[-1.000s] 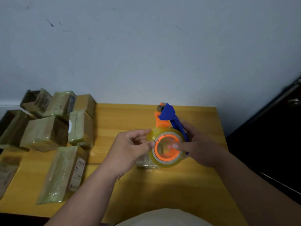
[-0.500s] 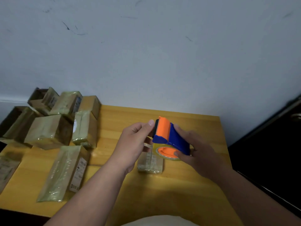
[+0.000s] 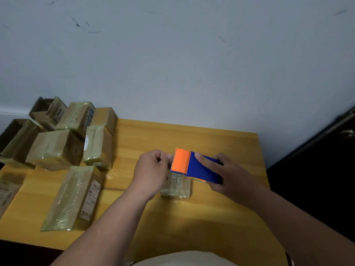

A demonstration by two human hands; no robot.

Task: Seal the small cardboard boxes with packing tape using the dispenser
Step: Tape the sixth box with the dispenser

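Yellow wood fills the lower frame, a bench (image 3: 221, 214) pushed against a pale scuffed wall (image 3: 192, 64), with a dark door (image 3: 326, 169) off to the right. Nearest the camera, two bare forearms reach in over it. Between them sits a small box (image 3: 177, 187), flat on the bench and glossy on top, so by the look of it some tape is already on it; whether its seam is fully closed I cannot tell from here.

Right above that box, the action. The right hand (image 3: 228, 175) wraps around the blue body of the tape dispenser (image 3: 196, 167), fingers curled over the top, holding it just over the box with its orange head and toothed edge pointing left. The left hand (image 3: 153, 169) is bunched up against that toothed edge, fingertips drawn together as if pinching the free end of the tape, though the strip itself is too clear to make out.

My read: this box is mid-seal, with a fresh strip about to be drawn out.

Further left, a long taped box (image 3: 75, 196) lies flat, and behind it a heap of boxes (image 3: 63, 137) stacks up toward the wall, most shining with wrap, looking finished. One at the far back looks open-topped, so work may remain.
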